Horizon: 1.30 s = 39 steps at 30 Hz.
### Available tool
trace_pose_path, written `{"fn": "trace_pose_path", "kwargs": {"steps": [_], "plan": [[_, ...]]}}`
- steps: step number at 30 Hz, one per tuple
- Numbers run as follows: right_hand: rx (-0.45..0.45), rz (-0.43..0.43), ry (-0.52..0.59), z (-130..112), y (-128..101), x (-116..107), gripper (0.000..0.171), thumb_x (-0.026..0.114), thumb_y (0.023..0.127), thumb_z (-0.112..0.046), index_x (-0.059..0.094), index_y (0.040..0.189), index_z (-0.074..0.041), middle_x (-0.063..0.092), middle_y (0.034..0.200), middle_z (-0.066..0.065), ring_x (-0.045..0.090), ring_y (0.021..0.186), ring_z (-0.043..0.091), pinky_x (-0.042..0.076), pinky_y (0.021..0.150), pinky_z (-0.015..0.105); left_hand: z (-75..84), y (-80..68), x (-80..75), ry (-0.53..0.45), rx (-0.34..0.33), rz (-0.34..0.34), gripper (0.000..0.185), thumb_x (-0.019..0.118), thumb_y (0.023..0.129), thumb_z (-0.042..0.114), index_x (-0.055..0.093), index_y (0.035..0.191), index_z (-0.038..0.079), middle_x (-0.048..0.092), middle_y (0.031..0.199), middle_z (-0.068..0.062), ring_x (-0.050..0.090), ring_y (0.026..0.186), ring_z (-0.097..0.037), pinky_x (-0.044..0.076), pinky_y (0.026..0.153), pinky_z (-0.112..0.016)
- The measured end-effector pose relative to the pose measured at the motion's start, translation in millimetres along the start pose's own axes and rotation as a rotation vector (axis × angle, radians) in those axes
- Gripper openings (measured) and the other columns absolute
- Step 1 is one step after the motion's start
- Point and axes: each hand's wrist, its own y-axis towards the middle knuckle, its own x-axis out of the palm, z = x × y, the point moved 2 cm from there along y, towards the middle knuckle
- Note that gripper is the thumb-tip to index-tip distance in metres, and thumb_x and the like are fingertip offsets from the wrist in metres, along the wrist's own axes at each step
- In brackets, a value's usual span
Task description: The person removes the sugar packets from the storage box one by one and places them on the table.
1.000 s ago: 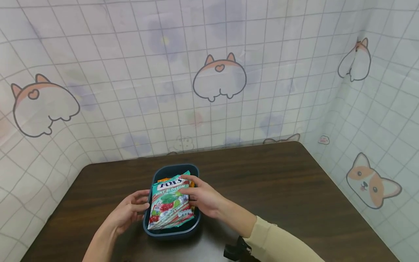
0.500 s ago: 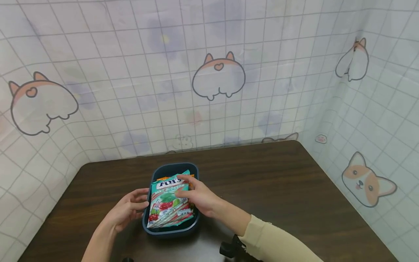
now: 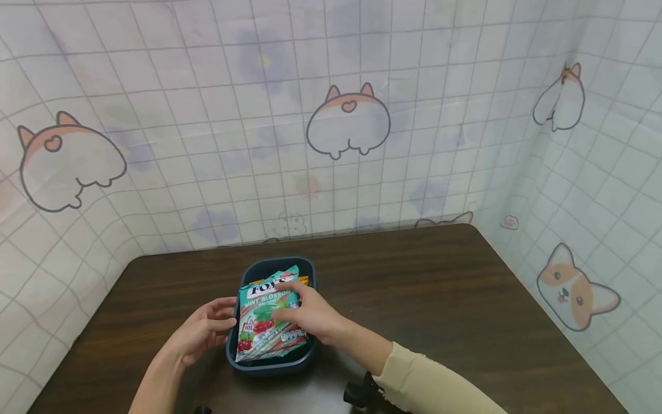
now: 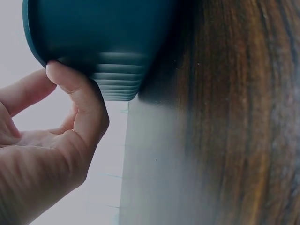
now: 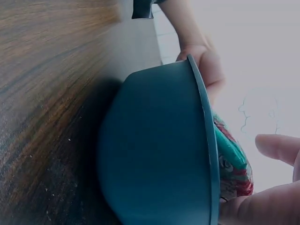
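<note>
A green and red candy bag (image 3: 265, 325) marked "Mint Blossom" lies on top of a dark blue bin (image 3: 269, 364) near the table's front edge. My right hand (image 3: 289, 302) rests on the bag's right half with its fingers spread flat over the print. My left hand (image 3: 222, 319) is at the bin's left side, fingers relaxed. In the left wrist view its thumb (image 4: 63, 77) touches the bin's outer wall (image 4: 108, 42). The right wrist view shows the bin (image 5: 154, 150) from the side, with the bag (image 5: 232, 164) bulging above its rim.
An orange packet (image 3: 304, 280) peeks out under the bag at the bin's far end. The dark wooden table (image 3: 439, 299) stretches right and back to walls covered in a corgi-print sheet (image 3: 346, 121). A black wrist strap (image 3: 357, 395) shows at the bottom.
My right hand has slid a little down and left across the bag. The left hand and the bin have stayed in place.
</note>
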Motion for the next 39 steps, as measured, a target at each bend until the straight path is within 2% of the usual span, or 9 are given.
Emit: {"fn": "trace_pose_path", "kwargs": {"steps": [10, 21, 27, 33, 39], "plan": [[-0.016, -0.006, -0.025, 2.6, 2.0, 2.3, 0.053, 0.078, 0.093, -0.013, 0.057, 0.142, -0.02, 0.053, 0.134, 0.011, 0.062, 0.101, 0.025, 0.058, 0.083, 0.04, 0.6, -0.3, 0.3, -0.006, 0.003, -0.01, 0.063, 0.058, 0.104, 0.007, 0.02, 0.153, -0.008, 0.06, 0.118, -0.007, 0.065, 0.096, -0.017, 0.057, 0.083, -0.036], [-0.037, -0.075, -0.054, 8.0, 11.1, 2.4, 0.057, 0.08, 0.091, -0.013, 0.058, 0.143, -0.021, 0.051, 0.136, 0.007, 0.058, 0.105, 0.025, 0.056, 0.084, 0.038, 1.7, -0.9, -0.7, 0.001, 0.005, -0.02, 0.065, 0.057, 0.105, 0.007, 0.018, 0.153, -0.009, 0.059, 0.12, -0.007, 0.066, 0.096, -0.016, 0.058, 0.083, -0.035], [-0.087, -0.054, -0.147, 8.2, 11.5, 3.6, 0.063, 0.083, 0.089, -0.016, 0.056, 0.145, -0.022, 0.055, 0.13, 0.004, 0.058, 0.104, 0.021, 0.054, 0.086, 0.036, 1.9, -0.9, -1.5, -0.006, 0.008, -0.02, 0.064, 0.057, 0.104, 0.008, 0.019, 0.153, -0.009, 0.059, 0.119, -0.007, 0.066, 0.096, -0.016, 0.058, 0.083, -0.035], [-0.161, -0.03, -0.268, 8.9, 11.0, 5.0, 0.067, 0.084, 0.089, -0.023, 0.052, 0.148, -0.023, 0.056, 0.134, 0.002, 0.057, 0.107, 0.017, 0.052, 0.088, 0.035, 1.2, -0.4, -1.9, -0.003, 0.004, -0.012, 0.064, 0.058, 0.104, 0.008, 0.02, 0.153, -0.008, 0.059, 0.12, -0.007, 0.065, 0.097, -0.017, 0.058, 0.084, -0.035], [-0.168, -0.01, -0.245, 10.7, 10.8, 1.8, 0.068, 0.084, 0.088, -0.025, 0.052, 0.148, -0.026, 0.055, 0.136, 0.003, 0.058, 0.107, 0.018, 0.055, 0.085, 0.033, 0.5, -0.4, -1.7, -0.005, -0.004, -0.013, 0.065, 0.058, 0.104, 0.008, 0.018, 0.154, -0.008, 0.059, 0.12, -0.008, 0.065, 0.097, -0.018, 0.057, 0.085, -0.037]]}}
